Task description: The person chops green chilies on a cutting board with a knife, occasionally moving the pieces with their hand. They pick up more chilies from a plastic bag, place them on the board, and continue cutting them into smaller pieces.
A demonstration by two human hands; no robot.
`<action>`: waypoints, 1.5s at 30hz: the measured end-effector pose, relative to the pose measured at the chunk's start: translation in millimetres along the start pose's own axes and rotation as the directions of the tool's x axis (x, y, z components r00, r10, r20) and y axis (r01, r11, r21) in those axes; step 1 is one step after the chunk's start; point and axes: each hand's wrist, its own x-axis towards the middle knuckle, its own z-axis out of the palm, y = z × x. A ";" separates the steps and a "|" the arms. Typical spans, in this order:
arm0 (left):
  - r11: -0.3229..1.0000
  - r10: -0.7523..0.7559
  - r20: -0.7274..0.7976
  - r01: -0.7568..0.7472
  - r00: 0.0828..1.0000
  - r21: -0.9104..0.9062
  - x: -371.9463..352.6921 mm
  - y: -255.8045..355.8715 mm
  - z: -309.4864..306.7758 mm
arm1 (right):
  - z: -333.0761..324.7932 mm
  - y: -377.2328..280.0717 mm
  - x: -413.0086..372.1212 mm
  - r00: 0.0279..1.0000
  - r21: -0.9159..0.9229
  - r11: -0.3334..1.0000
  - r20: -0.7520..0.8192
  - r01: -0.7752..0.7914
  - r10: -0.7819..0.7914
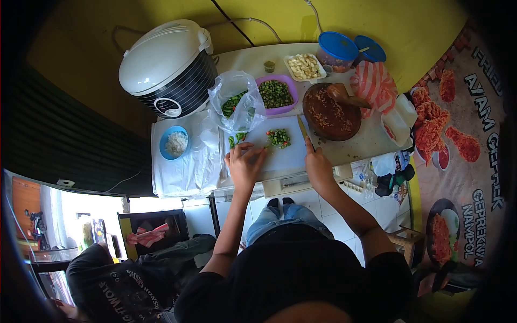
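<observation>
Nearest the body, the left hand (245,166) lies on the white cutting board (285,159). Its fingers are spread and point forward, and it clasps nothing that shows. The right hand (319,168) is closed round the handle of a knife (304,131). The blade points away from the person, with its tip close to the mortar.

Just ahead of the left fingertips lie a few whole green chilies (235,141). Between the hands, farther up the board, sits a small heap of chopped chilies (278,138), green with some red bits.

Handling, as a judgement: the chilies are light, thin and smooth-skinned, so they are likely to roll and slip. Pin each one near the stem end with curled fingertips, well clear of the blade. The knife is stiff and should be taken by the handle only.

Beyond the board are a clear plastic bag (237,102) of whole chilies and a purple tub (276,94) of cut ones. Beside them a dark mortar (328,114) holds red paste, with a pestle (344,96) leaning in it. Farthest off, at the left, stands a rice cooker (167,67).
</observation>
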 end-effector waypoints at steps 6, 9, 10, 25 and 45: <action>1.000 -0.008 0.005 0.008 1.000 -0.007 -0.6 -0.6 0.7 | -36.0 14.3 -4.1 0.998 0.229 0.971 0.008 0.063 -0.067; 1.000 0.000 0.004 0.000 1.000 -0.011 -1.2 -2.0 1.2 | -14.1 25.9 13.8 0.945 0.263 0.929 -0.264 0.261 -0.190; 1.000 0.002 0.001 -0.002 1.000 -0.010 -1.0 -2.6 1.8 | -12.7 24.9 19.6 0.963 0.290 0.931 -0.219 0.220 -0.160; 1.000 0.011 -0.011 -0.011 1.000 0.004 -0.4 -2.0 2.3 | -3.6 -15.7 45.6 0.999 0.005 1.000 -0.031 -0.010 0.010; 1.000 -0.001 0.010 0.001 1.000 -0.025 -1.2 -1.3 0.0 | -42.7 8.1 -1.2 0.993 0.484 0.867 -0.044 0.120 -0.113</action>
